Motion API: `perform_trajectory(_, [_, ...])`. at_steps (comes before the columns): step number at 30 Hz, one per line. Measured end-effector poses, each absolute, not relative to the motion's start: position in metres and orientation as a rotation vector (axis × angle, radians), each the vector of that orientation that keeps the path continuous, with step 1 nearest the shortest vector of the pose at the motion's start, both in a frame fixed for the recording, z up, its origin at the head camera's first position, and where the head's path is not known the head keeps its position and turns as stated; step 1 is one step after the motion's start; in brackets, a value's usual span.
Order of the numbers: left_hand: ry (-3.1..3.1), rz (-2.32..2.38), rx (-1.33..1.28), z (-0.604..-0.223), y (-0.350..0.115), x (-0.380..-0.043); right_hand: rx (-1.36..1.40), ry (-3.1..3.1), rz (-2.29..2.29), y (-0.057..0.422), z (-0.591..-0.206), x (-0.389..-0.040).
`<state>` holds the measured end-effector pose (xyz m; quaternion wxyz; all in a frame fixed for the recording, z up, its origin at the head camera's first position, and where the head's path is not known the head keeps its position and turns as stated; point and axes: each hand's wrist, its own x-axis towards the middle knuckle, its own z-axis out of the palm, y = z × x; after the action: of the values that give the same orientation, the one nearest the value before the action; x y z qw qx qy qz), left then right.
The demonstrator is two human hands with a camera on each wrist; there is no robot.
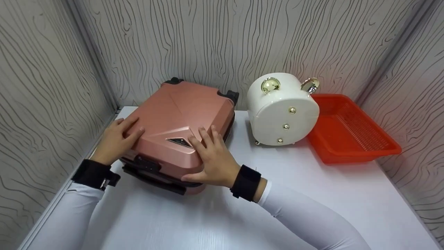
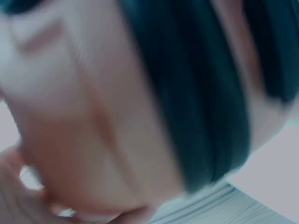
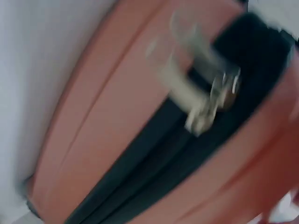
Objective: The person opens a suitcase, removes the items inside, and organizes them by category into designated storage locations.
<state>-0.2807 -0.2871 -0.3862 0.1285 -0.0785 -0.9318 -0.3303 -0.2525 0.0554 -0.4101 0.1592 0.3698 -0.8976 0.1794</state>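
Observation:
A rose-pink hard-shell suitcase (image 1: 187,107) lies flat on the white table, its wheels at the far end and its black handle (image 1: 152,180) at the near end. My left hand (image 1: 116,139) rests on the near left corner, fingers on the top shell. Across the near right corner my right hand (image 1: 216,159) spreads its fingers on the top, thumb down at the side. In the blurred right wrist view, zipper pulls (image 3: 201,102) show on the black seam along the suitcase's side. The left wrist view is blurred, with part of my left hand (image 2: 18,196) at lower left.
To the right stands a white round case (image 1: 277,118) with gold ear-like discs and gold knobs. Beside it is a red plastic basket (image 1: 333,158). Wood-grain panels (image 1: 208,41) enclose the table (image 1: 277,194) at the back and sides.

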Motion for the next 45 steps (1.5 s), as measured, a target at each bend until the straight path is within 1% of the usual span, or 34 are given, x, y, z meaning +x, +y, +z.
perform_trajectory(3, [-2.635, -0.951, -0.201, -0.396, -0.281, -0.278, 1.049, -2.542, 0.488, 0.057, -0.416, -0.249])
perform_trajectory(6, [-2.602, -0.927, -0.169, -0.402, -0.270, -0.271, 1.079, -2.522, 0.540, 0.070, -0.417, -0.252])
perform_trajectory(12, [-2.604, -0.793, -0.176, -0.409, -0.237, -0.245, 1.145, -2.528, 0.651, 0.115, -0.417, -0.264])
perform_trajectory(19, [-2.536, -0.593, -0.232, -0.413, -0.198, -0.227, 1.141, -2.529, 0.830, 0.166, -0.413, -0.284])
perform_trajectory(22, [-2.534, -0.563, -0.227, -0.413, -0.188, -0.223, 1.076, -2.482, 0.966, 0.184, -0.419, -0.287])
perform_trajectory(26, [-2.538, -0.519, -0.216, -0.412, -0.182, -0.220, 0.832, -2.440, 1.051, 0.203, -0.437, -0.288])
perform_trajectory(29, [-2.551, -0.500, -0.207, -0.413, -0.181, -0.218, 0.704, -2.477, 1.031, 0.212, -0.453, -0.286])
perform_trajectory(34, [-2.532, -0.455, -0.248, -0.415, -0.180, -0.219, 0.739, -2.591, 1.014, 0.213, -0.471, -0.283])
perform_trajectory(41, [-2.371, -0.358, -0.523, -0.415, -0.177, -0.222, 0.689, -2.645, 1.144, 0.205, -0.479, -0.285])
perform_trajectory(45, [-2.334, -0.329, -0.624, -0.415, -0.176, -0.224, 0.689, -2.642, 1.183, 0.204, -0.482, -0.285])
